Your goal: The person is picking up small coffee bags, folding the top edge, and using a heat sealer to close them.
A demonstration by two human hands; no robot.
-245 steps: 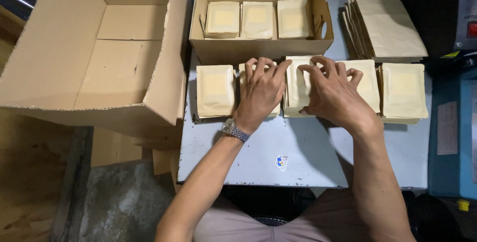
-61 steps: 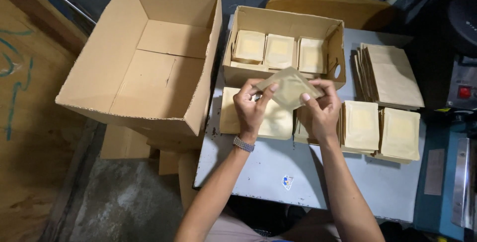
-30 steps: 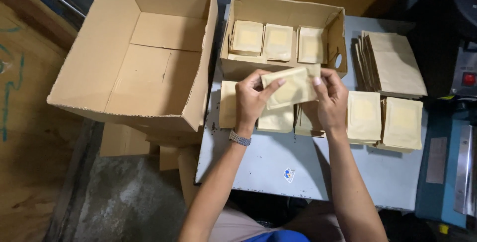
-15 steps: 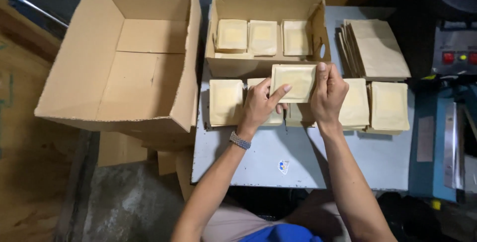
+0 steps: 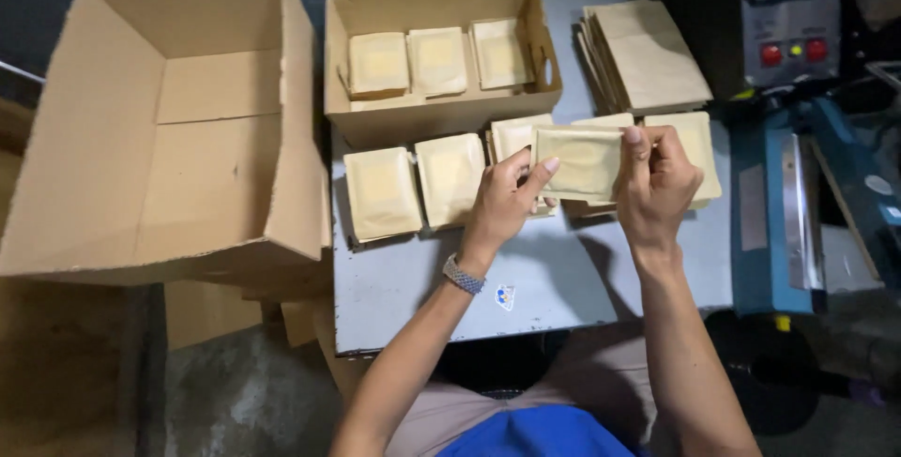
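Observation:
Both hands hold one flat tan packet (image 5: 580, 160) just above the grey table (image 5: 526, 283). My left hand (image 5: 502, 202) pinches its left edge and wears a metal wristwatch. My right hand (image 5: 654, 183) grips its right edge. Under and around it a row of similar tan packets lies on the table, two of them at the left (image 5: 380, 192) (image 5: 449, 177) and more at the right (image 5: 699, 143). Behind the row stands a small open cardboard box (image 5: 441, 119) with three packets inside.
A large open cardboard box (image 5: 160, 138) lies tipped at the left, beside the table. A stack of flat tan paper bags (image 5: 648, 53) sits at the back right. A blue heat sealer (image 5: 779, 213) and a grey control unit with red buttons (image 5: 788, 35) stand at the right.
The packet was lifted off the row, turned over between both hands, and now sits a little lower and further right. The camera view has shifted left.

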